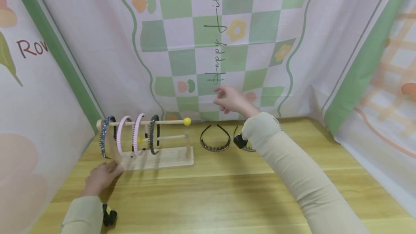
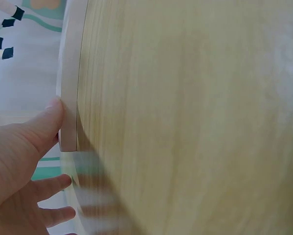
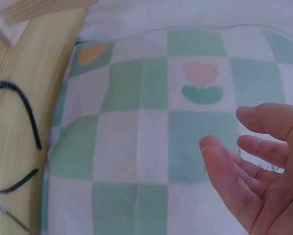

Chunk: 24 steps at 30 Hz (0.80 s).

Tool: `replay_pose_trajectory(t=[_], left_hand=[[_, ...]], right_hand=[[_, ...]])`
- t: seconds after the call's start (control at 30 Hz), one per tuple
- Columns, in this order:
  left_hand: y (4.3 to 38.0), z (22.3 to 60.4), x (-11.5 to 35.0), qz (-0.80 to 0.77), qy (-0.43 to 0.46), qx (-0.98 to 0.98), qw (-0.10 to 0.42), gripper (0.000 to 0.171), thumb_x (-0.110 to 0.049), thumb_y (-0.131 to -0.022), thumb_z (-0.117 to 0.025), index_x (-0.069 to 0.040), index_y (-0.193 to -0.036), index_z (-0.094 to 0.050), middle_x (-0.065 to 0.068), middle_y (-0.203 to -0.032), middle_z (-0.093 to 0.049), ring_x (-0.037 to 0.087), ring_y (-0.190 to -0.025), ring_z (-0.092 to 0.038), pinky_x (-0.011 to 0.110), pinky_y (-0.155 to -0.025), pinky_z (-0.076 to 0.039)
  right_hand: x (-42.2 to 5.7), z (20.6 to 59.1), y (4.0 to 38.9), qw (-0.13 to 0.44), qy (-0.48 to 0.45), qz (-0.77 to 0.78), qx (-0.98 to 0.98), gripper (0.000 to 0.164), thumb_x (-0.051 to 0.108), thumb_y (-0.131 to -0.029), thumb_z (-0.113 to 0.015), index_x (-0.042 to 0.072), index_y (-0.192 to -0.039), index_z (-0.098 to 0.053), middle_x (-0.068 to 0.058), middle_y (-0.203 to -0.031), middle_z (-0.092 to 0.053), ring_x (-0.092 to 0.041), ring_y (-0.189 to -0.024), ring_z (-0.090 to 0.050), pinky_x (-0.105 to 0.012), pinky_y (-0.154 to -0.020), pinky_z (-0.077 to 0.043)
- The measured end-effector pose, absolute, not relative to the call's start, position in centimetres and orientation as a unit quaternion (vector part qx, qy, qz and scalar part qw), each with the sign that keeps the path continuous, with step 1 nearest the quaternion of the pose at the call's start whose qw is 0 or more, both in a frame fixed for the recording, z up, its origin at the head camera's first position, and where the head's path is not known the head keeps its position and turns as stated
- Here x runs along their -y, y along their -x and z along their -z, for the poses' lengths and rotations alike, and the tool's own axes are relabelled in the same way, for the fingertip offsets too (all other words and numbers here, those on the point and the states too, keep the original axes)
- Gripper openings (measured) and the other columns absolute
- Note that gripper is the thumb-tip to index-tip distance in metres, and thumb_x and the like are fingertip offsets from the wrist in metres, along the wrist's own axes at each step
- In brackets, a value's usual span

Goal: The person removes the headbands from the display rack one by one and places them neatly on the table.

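A wooden headband rack (image 1: 159, 159) stands at the left of the table with two dowels. On its upper dowel hang a blue glittery headband (image 1: 103, 138), two pink headbands (image 1: 119, 136) and a black glittery headband (image 1: 151, 136). My left hand (image 1: 101, 177) holds the left end of the base, thumb (image 2: 51, 115) against its edge, while other fingers spread past the corner in the left wrist view. My right hand (image 1: 234, 100) is raised near the back cloth, fingers loosely bent around nothing. Below it lies a dark toothed headband (image 1: 215, 149).
Another toothed headband (image 1: 248, 149) lies to the right, partly covered by the right sleeve and wrist camera. A yellow ball (image 1: 187, 121) caps the upper dowel. Checkered cloth (image 1: 182, 62) hangs behind the wooden table (image 1: 201, 198), and printed curtains flank both sides.
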<state>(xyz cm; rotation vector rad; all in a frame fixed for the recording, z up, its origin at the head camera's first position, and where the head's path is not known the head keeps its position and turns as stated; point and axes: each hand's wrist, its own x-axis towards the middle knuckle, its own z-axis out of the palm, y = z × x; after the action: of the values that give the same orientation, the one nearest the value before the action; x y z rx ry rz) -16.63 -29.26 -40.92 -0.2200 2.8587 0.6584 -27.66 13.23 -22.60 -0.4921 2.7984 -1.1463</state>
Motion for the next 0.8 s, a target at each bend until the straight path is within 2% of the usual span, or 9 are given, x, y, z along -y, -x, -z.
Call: replay_pose_trajectory(t=[0.23,0.47,0.7,0.8], left_hand=[[16.6,40.8,29.2,-0.22,0.079,-0.967,0.099,0.08,-0.063,-0.089,-0.038,-0.002,-0.14,-0.031,0.039,-0.136,-0.022,0.063,-0.115,-0.024,0.073,-0.085,-0.024],[16.7,40.9,29.2,-0.236,0.085,-0.963,0.103,0.08,-0.062,-0.089,-0.039,-0.003,-0.141,-0.029,0.039,-0.137,-0.019,0.062,-0.116,-0.02,0.073,-0.087,-0.02],[16.5,40.7,29.1,-0.233,0.082,-0.964,0.102,0.079,-0.062,-0.089,-0.039,-0.002,-0.141,-0.029,0.039,-0.137,-0.018,0.063,-0.116,-0.019,0.074,-0.087,-0.019],[16.4,40.6,29.0,-0.228,0.078,-0.965,0.101,0.079,-0.062,-0.089,-0.038,-0.002,-0.14,-0.03,0.039,-0.137,-0.018,0.063,-0.116,-0.02,0.074,-0.086,-0.02]], right_hand=[[-10.8,22.0,27.2,0.027,0.185,0.381,-0.906,0.052,0.013,-0.089,-0.059,0.006,-0.137,-0.039,-0.013,-0.115,-0.052,-0.024,-0.071,-0.06,-0.032,-0.06,-0.055],[-8.2,21.4,26.9,0.037,0.221,0.38,-0.897,0.052,0.01,-0.089,-0.058,0.006,-0.137,-0.039,-0.016,-0.12,-0.051,-0.028,-0.073,-0.061,-0.037,-0.063,-0.055],[-5.4,21.2,26.7,0.039,0.246,0.362,-0.898,0.053,0.009,-0.09,-0.057,0.013,-0.139,-0.037,-0.014,-0.123,-0.048,-0.022,-0.066,-0.058,-0.031,-0.058,-0.054],[-4.3,21.2,26.4,0.043,0.255,0.361,-0.896,0.053,0.01,-0.091,-0.058,0.013,-0.139,-0.036,-0.013,-0.125,-0.048,-0.021,-0.068,-0.058,-0.027,-0.056,-0.053]])
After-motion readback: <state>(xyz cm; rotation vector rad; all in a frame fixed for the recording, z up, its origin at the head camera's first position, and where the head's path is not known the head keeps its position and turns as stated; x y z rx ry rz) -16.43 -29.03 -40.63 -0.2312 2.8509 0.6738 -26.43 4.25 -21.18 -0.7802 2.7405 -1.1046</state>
